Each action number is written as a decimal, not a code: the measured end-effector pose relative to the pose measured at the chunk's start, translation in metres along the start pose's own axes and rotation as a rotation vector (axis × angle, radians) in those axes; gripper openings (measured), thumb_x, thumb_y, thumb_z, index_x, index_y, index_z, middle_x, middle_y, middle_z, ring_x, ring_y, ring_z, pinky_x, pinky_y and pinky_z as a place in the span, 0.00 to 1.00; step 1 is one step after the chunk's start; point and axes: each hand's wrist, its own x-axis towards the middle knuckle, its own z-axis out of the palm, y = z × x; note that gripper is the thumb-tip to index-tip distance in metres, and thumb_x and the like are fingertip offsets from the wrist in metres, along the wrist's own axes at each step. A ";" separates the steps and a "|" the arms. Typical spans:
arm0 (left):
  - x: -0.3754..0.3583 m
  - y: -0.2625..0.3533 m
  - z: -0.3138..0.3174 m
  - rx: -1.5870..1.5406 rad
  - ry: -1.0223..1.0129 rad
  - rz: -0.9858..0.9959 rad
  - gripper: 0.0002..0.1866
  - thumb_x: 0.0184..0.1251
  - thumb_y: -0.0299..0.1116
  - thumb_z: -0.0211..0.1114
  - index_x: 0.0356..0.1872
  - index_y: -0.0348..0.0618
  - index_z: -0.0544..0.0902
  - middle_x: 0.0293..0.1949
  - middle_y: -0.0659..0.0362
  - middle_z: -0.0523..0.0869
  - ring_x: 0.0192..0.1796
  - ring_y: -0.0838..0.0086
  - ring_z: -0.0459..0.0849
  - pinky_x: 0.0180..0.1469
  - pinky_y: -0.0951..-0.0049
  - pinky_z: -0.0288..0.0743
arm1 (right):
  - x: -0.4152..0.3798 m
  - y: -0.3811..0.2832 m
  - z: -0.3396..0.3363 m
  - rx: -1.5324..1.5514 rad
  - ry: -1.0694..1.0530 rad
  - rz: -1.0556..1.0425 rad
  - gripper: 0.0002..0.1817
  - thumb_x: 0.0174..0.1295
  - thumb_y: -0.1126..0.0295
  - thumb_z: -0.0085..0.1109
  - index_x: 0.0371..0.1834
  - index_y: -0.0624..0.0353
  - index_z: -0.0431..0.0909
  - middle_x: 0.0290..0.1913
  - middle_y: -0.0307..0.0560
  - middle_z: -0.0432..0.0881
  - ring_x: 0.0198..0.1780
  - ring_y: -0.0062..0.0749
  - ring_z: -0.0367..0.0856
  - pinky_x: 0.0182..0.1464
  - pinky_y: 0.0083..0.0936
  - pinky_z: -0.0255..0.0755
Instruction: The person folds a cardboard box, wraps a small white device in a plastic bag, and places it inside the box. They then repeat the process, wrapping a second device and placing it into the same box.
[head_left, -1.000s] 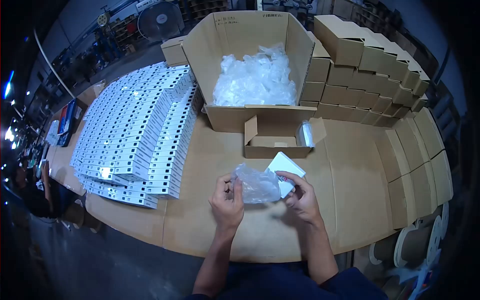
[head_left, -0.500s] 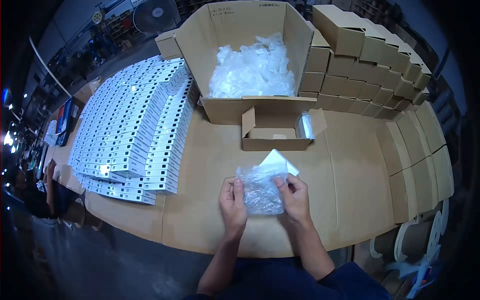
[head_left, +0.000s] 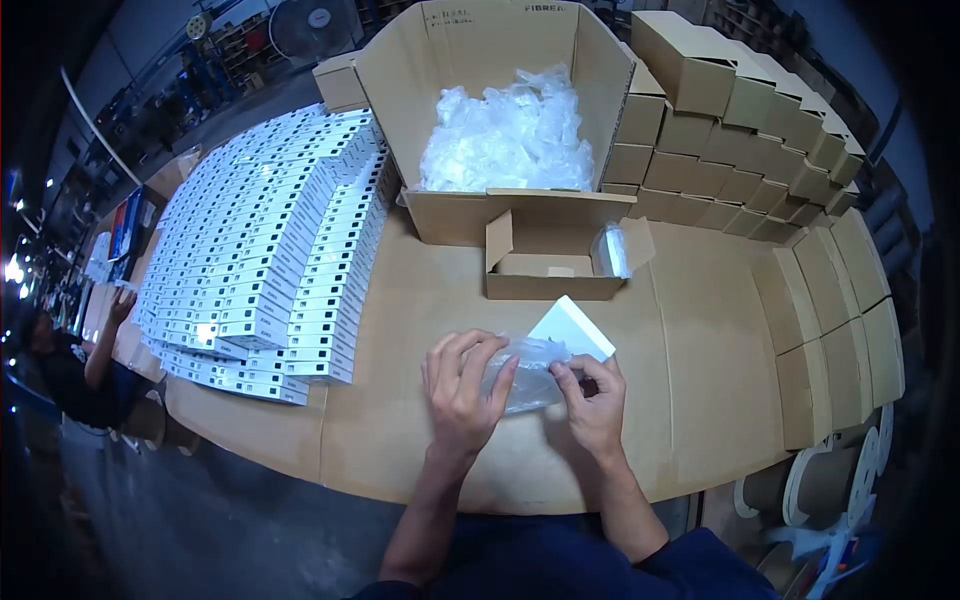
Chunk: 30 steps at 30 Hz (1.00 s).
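1. A cardboard-covered counter [head_left: 690, 330] carries everything.
2. A wide block of white boxes [head_left: 270, 250] in tight rows fills its left part.
3. A big open carton [head_left: 480, 60] stands at the far middle, heaped with clear plastic bags [head_left: 510, 135].
4. Stacks of closed brown boxes [head_left: 740, 130] line the far right and curve down the right edge.
5. A small open box [head_left: 550, 262] sits just in front of the carton.
6. The left hand [head_left: 462, 385] lies flat on a clear plastic bag [head_left: 535, 370], fingers spread wide over it.
7. The right hand [head_left: 592, 400] pinches the bag's right edge between narrow fingers.
8. A small white box [head_left: 572, 328] pokes out at the bag's far end, near the counter's front middle.
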 end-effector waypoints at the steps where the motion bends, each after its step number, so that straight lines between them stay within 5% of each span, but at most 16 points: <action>1: 0.002 -0.001 0.000 -0.014 -0.030 0.006 0.14 0.57 0.25 0.78 0.44 0.42 0.86 0.47 0.55 0.85 0.53 0.58 0.80 0.56 0.58 0.74 | 0.000 0.000 -0.001 -0.010 0.000 0.002 0.08 0.67 0.70 0.73 0.38 0.64 0.88 0.40 0.40 0.76 0.35 0.20 0.73 0.36 0.20 0.68; 5: 0.004 -0.009 0.002 -0.069 -0.133 0.046 0.15 0.56 0.26 0.78 0.44 0.43 0.85 0.45 0.57 0.86 0.51 0.59 0.81 0.56 0.58 0.73 | 0.000 0.002 -0.006 -0.023 -0.014 0.092 0.09 0.63 0.71 0.75 0.39 0.67 0.87 0.44 0.51 0.81 0.44 0.34 0.81 0.46 0.28 0.74; 9: 0.019 0.001 0.000 -0.083 -0.202 0.070 0.16 0.57 0.25 0.78 0.46 0.43 0.84 0.39 0.60 0.87 0.48 0.60 0.82 0.55 0.60 0.73 | 0.002 0.003 -0.007 -0.045 -0.033 0.010 0.08 0.63 0.71 0.75 0.40 0.63 0.88 0.45 0.51 0.81 0.43 0.37 0.82 0.46 0.29 0.75; 13: 0.023 -0.003 0.002 -0.105 -0.215 0.104 0.12 0.58 0.26 0.77 0.41 0.42 0.85 0.35 0.61 0.87 0.44 0.62 0.84 0.50 0.59 0.74 | 0.008 0.000 -0.008 -0.038 -0.030 0.005 0.07 0.66 0.72 0.73 0.40 0.65 0.87 0.45 0.44 0.77 0.40 0.23 0.78 0.39 0.20 0.71; 14: 0.024 -0.003 0.001 -0.137 -0.214 0.091 0.11 0.58 0.25 0.77 0.40 0.42 0.85 0.34 0.60 0.87 0.43 0.62 0.84 0.49 0.60 0.74 | 0.009 -0.001 -0.009 -0.044 -0.019 0.064 0.09 0.64 0.68 0.75 0.38 0.63 0.88 0.44 0.49 0.79 0.38 0.31 0.79 0.34 0.25 0.73; 21: 0.032 -0.007 0.001 -0.282 -0.341 -0.043 0.08 0.64 0.28 0.74 0.39 0.37 0.84 0.33 0.53 0.88 0.37 0.61 0.85 0.48 0.63 0.77 | 0.017 -0.008 -0.017 -0.099 -0.106 -0.030 0.09 0.65 0.68 0.74 0.39 0.63 0.88 0.46 0.43 0.77 0.34 0.18 0.73 0.33 0.19 0.67; 22: 0.035 -0.006 -0.002 -0.305 -0.371 -0.062 0.08 0.67 0.29 0.73 0.39 0.35 0.83 0.33 0.51 0.88 0.36 0.61 0.84 0.47 0.64 0.77 | 0.017 -0.010 -0.022 -0.089 -0.172 0.104 0.11 0.61 0.68 0.77 0.39 0.64 0.88 0.46 0.50 0.80 0.37 0.30 0.79 0.34 0.24 0.72; 25: 0.042 -0.009 -0.009 -0.430 -0.460 -0.190 0.07 0.72 0.30 0.69 0.37 0.37 0.81 0.31 0.55 0.85 0.39 0.66 0.87 0.55 0.65 0.73 | 0.016 -0.010 -0.027 -0.127 -0.240 0.164 0.11 0.61 0.69 0.77 0.39 0.65 0.88 0.45 0.51 0.80 0.40 0.35 0.80 0.38 0.27 0.73; 26: 0.034 -0.018 -0.005 -0.578 -0.477 -0.377 0.09 0.70 0.29 0.71 0.42 0.36 0.80 0.36 0.55 0.85 0.43 0.71 0.87 0.59 0.65 0.72 | 0.014 -0.008 -0.026 -0.121 -0.207 0.144 0.11 0.61 0.69 0.77 0.39 0.65 0.88 0.45 0.51 0.81 0.40 0.36 0.80 0.40 0.28 0.73; 29: 0.017 -0.033 0.016 -0.898 -0.036 -0.334 0.21 0.70 0.31 0.73 0.56 0.38 0.73 0.50 0.55 0.80 0.50 0.72 0.79 0.59 0.71 0.72 | 0.010 -0.001 -0.018 -0.105 -0.082 0.075 0.10 0.60 0.71 0.77 0.39 0.65 0.88 0.45 0.52 0.81 0.42 0.38 0.82 0.45 0.30 0.75; 30: 0.012 -0.041 0.025 -0.926 0.070 -0.257 0.40 0.64 0.33 0.79 0.69 0.39 0.61 0.60 0.51 0.75 0.62 0.68 0.76 0.65 0.71 0.72 | 0.008 -0.003 -0.014 -0.107 -0.023 0.052 0.10 0.59 0.72 0.77 0.39 0.65 0.88 0.44 0.52 0.81 0.43 0.39 0.82 0.46 0.30 0.75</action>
